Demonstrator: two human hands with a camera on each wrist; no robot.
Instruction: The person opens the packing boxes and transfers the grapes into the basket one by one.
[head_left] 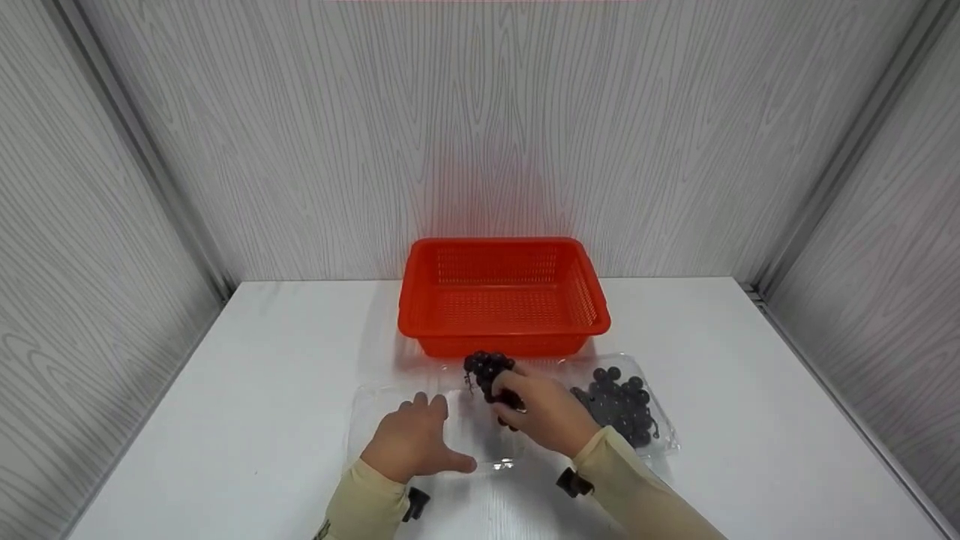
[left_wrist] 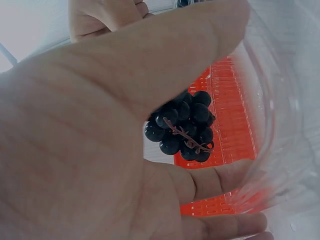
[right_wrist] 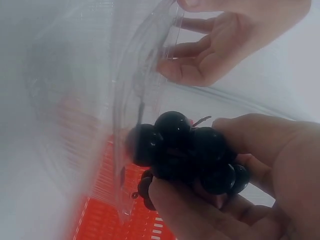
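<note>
My right hand [head_left: 547, 411] grips a bunch of dark grapes [head_left: 486, 369], its thumb and fingers round the berries; a thin brown stem [left_wrist: 185, 135] shows in the left wrist view. The bunch is over a clear plastic container [head_left: 360, 412], just in front of the red basket. To its left, my left hand [head_left: 412, 441] has its fingers extended and thumb spread, fingertips against the clear plastic [right_wrist: 142, 75] in the right wrist view. More dark grapes [head_left: 619, 409] lie in the right part of the clear packaging, partly behind my right hand.
A red perforated basket [head_left: 502, 341] stands behind the container, near the back wall. Patterned grey panels [head_left: 480, 135] close off the back and both sides of the white table [head_left: 247, 390].
</note>
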